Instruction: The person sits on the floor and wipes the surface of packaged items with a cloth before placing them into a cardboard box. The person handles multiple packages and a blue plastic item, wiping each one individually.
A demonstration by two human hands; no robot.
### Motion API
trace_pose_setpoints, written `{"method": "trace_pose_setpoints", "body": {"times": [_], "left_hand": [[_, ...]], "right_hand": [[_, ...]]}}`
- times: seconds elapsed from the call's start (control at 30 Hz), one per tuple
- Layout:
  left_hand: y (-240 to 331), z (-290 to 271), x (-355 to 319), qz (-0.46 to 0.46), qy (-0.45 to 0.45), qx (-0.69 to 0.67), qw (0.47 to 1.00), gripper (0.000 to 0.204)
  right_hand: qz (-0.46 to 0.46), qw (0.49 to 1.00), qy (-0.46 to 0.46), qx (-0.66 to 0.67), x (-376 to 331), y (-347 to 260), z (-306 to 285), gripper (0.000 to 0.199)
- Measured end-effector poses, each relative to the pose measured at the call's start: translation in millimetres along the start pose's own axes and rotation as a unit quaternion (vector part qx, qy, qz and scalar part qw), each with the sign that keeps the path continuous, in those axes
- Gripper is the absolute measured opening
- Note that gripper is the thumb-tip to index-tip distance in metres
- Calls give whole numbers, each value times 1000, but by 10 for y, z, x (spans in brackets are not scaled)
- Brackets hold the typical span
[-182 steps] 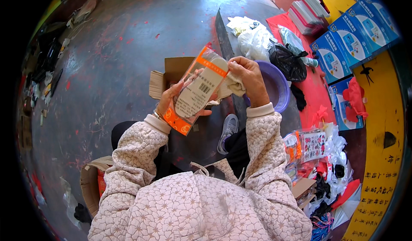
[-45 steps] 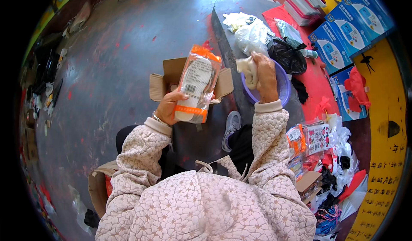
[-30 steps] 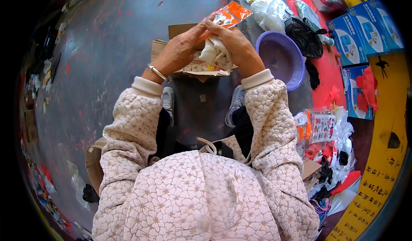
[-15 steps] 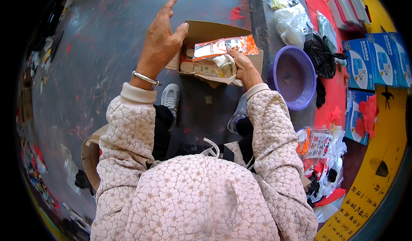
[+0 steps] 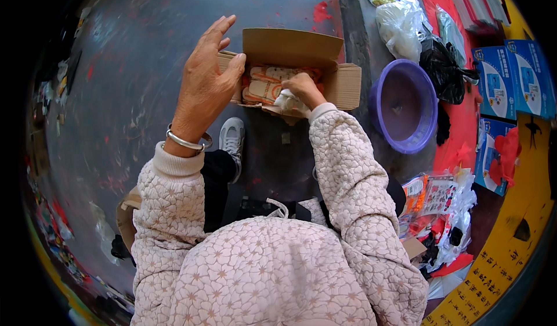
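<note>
An open cardboard box (image 5: 293,44) is in front of me, its flaps folded outward. Orange-and-white packets (image 5: 262,89) lie inside it. My right hand (image 5: 303,88) reaches into the box, its fingers closed on a crumpled white cloth (image 5: 290,101); the fingertips are partly hidden. Beside the box's left flap, my left hand (image 5: 210,73) is raised with fingers stretched out and nothing in it. Its thumb overlaps the flap in view; I cannot tell whether they touch.
A purple basin (image 5: 404,143) stands right of the box. Beyond it are clear plastic bags (image 5: 400,27), a black bag (image 5: 444,70), a red cloth (image 5: 455,125) and blue boxes (image 5: 495,81). Wrapped packets (image 5: 432,197) lie at the lower right. My shoe (image 5: 232,137) is just below the box.
My right hand has gone down into the box, and the orange-and-white packet it held above the box is no longer in its grip. The white cloth stays in that hand. My left hand is slightly lower.
</note>
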State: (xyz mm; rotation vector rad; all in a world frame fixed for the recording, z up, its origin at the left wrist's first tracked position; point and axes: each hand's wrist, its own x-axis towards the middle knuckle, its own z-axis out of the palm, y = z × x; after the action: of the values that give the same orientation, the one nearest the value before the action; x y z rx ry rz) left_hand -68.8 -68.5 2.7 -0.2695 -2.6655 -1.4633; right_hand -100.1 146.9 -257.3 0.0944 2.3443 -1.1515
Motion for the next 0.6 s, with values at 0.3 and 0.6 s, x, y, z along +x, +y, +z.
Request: {"method": "trace_pose_setpoints", "body": {"times": [0.3, 0.6], "left_hand": [[-37, 17, -18, -14, -4, 30, 999, 50], [-55, 123, -36, -12, 5, 45, 999, 52]], "right_hand": [[57, 930, -62, -357, 207, 153, 14, 27], [-18, 941, 26, -338, 217, 351, 287, 21]]}}
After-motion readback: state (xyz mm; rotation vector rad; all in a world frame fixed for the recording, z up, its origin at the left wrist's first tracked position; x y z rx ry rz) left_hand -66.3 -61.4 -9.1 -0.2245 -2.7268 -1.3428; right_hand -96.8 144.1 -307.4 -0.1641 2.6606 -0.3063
